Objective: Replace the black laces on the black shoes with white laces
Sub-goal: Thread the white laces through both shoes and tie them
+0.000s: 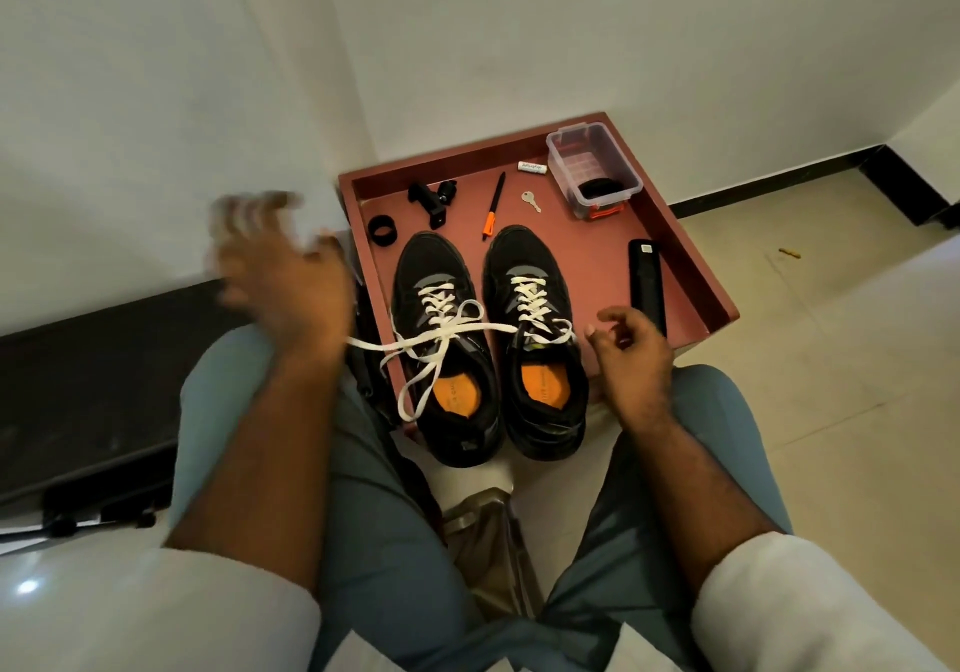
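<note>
Sitting side by side on the red counter (670,234), the 2 black shoes (447,349) carry white laces (441,328). Left hand (280,276) is blurred, fingers spread, grip unclear; right hand (631,354) hangs loosely curled, holding nothing.

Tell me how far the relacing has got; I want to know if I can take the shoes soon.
Done: both black shoes, left-hand one and right-hand one, already carry white laces through their eyelets. In hand: little; the blurred left hand and the right hand hold nothing I can make out. Left: the left-hand shoe's loose lace ends trail over the red tray's rim, seemingly untied.
</note>
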A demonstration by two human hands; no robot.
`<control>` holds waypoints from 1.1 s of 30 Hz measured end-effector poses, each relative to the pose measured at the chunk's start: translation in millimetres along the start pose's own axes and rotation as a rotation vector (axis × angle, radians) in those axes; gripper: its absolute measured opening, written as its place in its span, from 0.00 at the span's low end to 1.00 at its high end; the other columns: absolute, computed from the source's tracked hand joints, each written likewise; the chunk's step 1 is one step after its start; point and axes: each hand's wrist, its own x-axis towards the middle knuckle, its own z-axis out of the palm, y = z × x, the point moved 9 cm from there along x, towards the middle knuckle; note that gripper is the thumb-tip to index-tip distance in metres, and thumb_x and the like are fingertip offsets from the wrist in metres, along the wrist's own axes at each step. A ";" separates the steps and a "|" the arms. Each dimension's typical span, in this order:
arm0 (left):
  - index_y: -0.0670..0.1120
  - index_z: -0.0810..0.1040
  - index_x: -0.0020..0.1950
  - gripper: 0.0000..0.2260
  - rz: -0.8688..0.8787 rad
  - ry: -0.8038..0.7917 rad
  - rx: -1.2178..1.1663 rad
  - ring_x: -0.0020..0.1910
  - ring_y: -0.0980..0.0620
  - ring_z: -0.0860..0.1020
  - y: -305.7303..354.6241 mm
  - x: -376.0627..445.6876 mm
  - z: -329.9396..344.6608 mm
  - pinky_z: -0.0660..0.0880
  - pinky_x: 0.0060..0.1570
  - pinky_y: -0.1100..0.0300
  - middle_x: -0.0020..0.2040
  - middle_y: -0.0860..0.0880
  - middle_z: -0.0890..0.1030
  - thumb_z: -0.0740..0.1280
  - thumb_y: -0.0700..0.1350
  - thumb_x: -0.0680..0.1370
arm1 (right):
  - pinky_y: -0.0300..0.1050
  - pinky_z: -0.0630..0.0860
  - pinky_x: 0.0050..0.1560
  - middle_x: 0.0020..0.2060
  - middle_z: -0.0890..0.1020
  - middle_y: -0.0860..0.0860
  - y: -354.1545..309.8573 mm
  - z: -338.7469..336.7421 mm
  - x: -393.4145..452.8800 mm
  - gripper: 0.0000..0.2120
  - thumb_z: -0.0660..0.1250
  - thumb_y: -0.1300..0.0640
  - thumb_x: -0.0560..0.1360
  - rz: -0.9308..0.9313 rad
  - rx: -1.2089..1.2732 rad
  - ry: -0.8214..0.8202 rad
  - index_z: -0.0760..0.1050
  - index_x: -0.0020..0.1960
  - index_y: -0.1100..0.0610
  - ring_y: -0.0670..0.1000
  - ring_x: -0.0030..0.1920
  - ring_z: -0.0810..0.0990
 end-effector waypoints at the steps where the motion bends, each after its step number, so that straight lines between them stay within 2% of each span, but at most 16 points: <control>1: 0.51 0.74 0.65 0.15 0.123 -0.221 -0.039 0.66 0.48 0.71 26.9 -18.7 34.3 0.69 0.64 0.48 0.67 0.49 0.72 0.66 0.46 0.78 | 0.36 0.72 0.39 0.42 0.79 0.48 9.3 8.9 -2.1 0.06 0.68 0.61 0.76 0.085 0.057 -0.065 0.79 0.52 0.53 0.47 0.42 0.77; 3: 0.50 0.76 0.65 0.14 0.135 -0.683 -0.133 0.60 0.50 0.77 47.6 -74.7 93.5 0.73 0.62 0.53 0.62 0.51 0.77 0.66 0.44 0.79 | 0.42 0.75 0.40 0.44 0.82 0.50 26.3 24.2 -9.0 0.05 0.66 0.59 0.78 0.236 0.145 -0.167 0.80 0.48 0.52 0.50 0.43 0.80; 4: 0.49 0.76 0.66 0.15 0.153 -0.798 -0.121 0.60 0.51 0.77 46.2 -95.8 111.8 0.72 0.62 0.56 0.62 0.50 0.78 0.66 0.45 0.79 | 0.44 0.76 0.42 0.45 0.83 0.50 31.1 28.5 -11.2 0.06 0.65 0.59 0.78 0.264 0.158 -0.190 0.80 0.48 0.52 0.50 0.45 0.81; 6: 0.48 0.78 0.65 0.15 0.201 -0.910 0.000 0.59 0.50 0.78 39.1 -122.9 136.0 0.73 0.62 0.55 0.60 0.49 0.81 0.67 0.46 0.79 | 0.46 0.78 0.45 0.44 0.83 0.50 29.8 30.2 -10.8 0.06 0.64 0.58 0.79 0.237 0.139 -0.194 0.80 0.48 0.54 0.50 0.46 0.81; 10: 0.49 0.83 0.48 0.05 0.179 -0.939 0.116 0.46 0.48 0.81 33.6 -111.5 141.3 0.78 0.51 0.50 0.44 0.49 0.82 0.67 0.46 0.78 | 0.40 0.73 0.38 0.39 0.80 0.49 22.8 28.9 -5.4 0.05 0.64 0.59 0.79 0.149 0.022 -0.201 0.76 0.45 0.57 0.49 0.40 0.77; 13: 0.49 0.81 0.48 0.05 0.100 -0.827 0.173 0.43 0.49 0.80 16.7 -72.7 120.1 0.79 0.50 0.49 0.44 0.49 0.82 0.66 0.47 0.80 | 0.42 0.69 0.34 0.37 0.77 0.48 15.2 25.0 -0.2 0.04 0.59 0.57 0.81 0.018 -0.256 -0.194 0.71 0.49 0.55 0.51 0.38 0.77; 15: 0.50 0.80 0.49 0.04 0.066 -0.770 0.229 0.47 0.49 0.79 4.1 -54.8 104.8 0.78 0.53 0.49 0.49 0.49 0.81 0.67 0.48 0.78 | 0.42 0.67 0.32 0.37 0.78 0.50 7.3 24.8 -1.4 0.04 0.57 0.55 0.82 -0.050 -0.391 -0.167 0.70 0.52 0.54 0.52 0.37 0.77; 17: 0.48 0.77 0.55 0.08 0.158 -0.676 0.244 0.52 0.50 0.76 13.9 -52.6 95.8 0.76 0.53 0.54 0.58 0.48 0.75 0.69 0.47 0.77 | 0.44 0.71 0.35 0.38 0.78 0.50 7.7 23.4 -2.6 0.03 0.58 0.56 0.82 -0.029 -0.314 -0.100 0.70 0.51 0.54 0.53 0.38 0.78; 19: 0.47 0.73 0.57 0.11 0.228 -0.550 0.162 0.48 0.52 0.75 34.9 -61.8 84.1 0.74 0.46 0.58 0.56 0.48 0.72 0.69 0.48 0.78 | 0.51 0.79 0.44 0.43 0.81 0.52 16.0 21.7 -3.5 0.05 0.60 0.58 0.81 0.104 0.013 -0.051 0.72 0.48 0.52 0.55 0.45 0.81; 21: 0.44 0.76 0.51 0.12 0.056 -0.653 0.003 0.37 0.49 0.78 33.6 -82.0 94.3 0.77 0.37 0.56 0.44 0.46 0.79 0.65 0.53 0.80 | 0.51 0.80 0.53 0.50 0.82 0.55 18.1 24.4 -3.4 0.06 0.62 0.61 0.79 0.260 0.373 -0.050 0.74 0.50 0.51 0.55 0.52 0.82; 23: 0.40 0.78 0.51 0.19 -0.325 -0.987 -0.138 0.24 0.48 0.75 15.8 -126.8 121.1 0.73 0.24 0.61 0.32 0.44 0.79 0.62 0.57 0.81 | 0.41 0.81 0.45 0.50 0.82 0.55 10.7 32.0 0.4 0.08 0.64 0.64 0.78 0.341 0.585 -0.101 0.74 0.56 0.55 0.51 0.49 0.82; 25: 0.41 0.74 0.54 0.18 -0.572 -1.205 -0.172 0.19 0.52 0.69 9.5 -167.3 134.3 0.64 0.20 0.67 0.28 0.44 0.77 0.59 0.57 0.82 | 0.37 0.78 0.39 0.44 0.81 0.53 -1.9 36.8 2.4 0.12 0.65 0.66 0.77 0.358 0.599 -0.137 0.73 0.59 0.57 0.49 0.44 0.81; 27: 0.45 0.72 0.50 0.11 -0.678 -1.156 -0.301 0.19 0.54 0.68 13.9 -176.3 143.8 0.62 0.19 0.68 0.29 0.45 0.76 0.59 0.53 0.83 | 0.39 0.78 0.39 0.42 0.81 0.54 -8.0 41.4 3.0 0.13 0.67 0.67 0.75 0.374 0.551 -0.154 0.73 0.59 0.57 0.50 0.43 0.81; 29: 0.46 0.75 0.46 0.07 -0.736 -0.955 -0.490 0.21 0.54 0.67 20.5 -165.9 150.0 0.62 0.20 0.68 0.31 0.47 0.74 0.63 0.46 0.82 | 0.40 0.78 0.39 0.42 0.82 0.55 -13.2 45.4 1.6 0.15 0.67 0.69 0.74 0.388 0.523 -0.174 0.73 0.58 0.57 0.51 0.41 0.81; 31: 0.46 0.77 0.42 0.06 -0.743 -0.775 -0.602 0.22 0.54 0.66 27.0 -153.3 146.6 0.61 0.21 0.67 0.30 0.48 0.72 0.67 0.41 0.79 | 0.41 0.79 0.40 0.42 0.83 0.55 -21.3 47.6 -0.4 0.15 0.66 0.70 0.74 0.396 0.521 -0.200 0.74 0.58 0.57 0.50 0.40 0.82; 33: 0.46 0.78 0.39 0.07 -0.720 -0.688 -0.660 0.23 0.55 0.67 35.4 -143.4 139.4 0.63 0.21 0.65 0.30 0.48 0.73 0.69 0.40 0.78 | 0.44 0.80 0.42 0.44 0.83 0.55 -30.3 45.0 -2.6 0.14 0.65 0.69 0.76 0.420 0.564 -0.213 0.75 0.57 0.56 0.50 0.41 0.82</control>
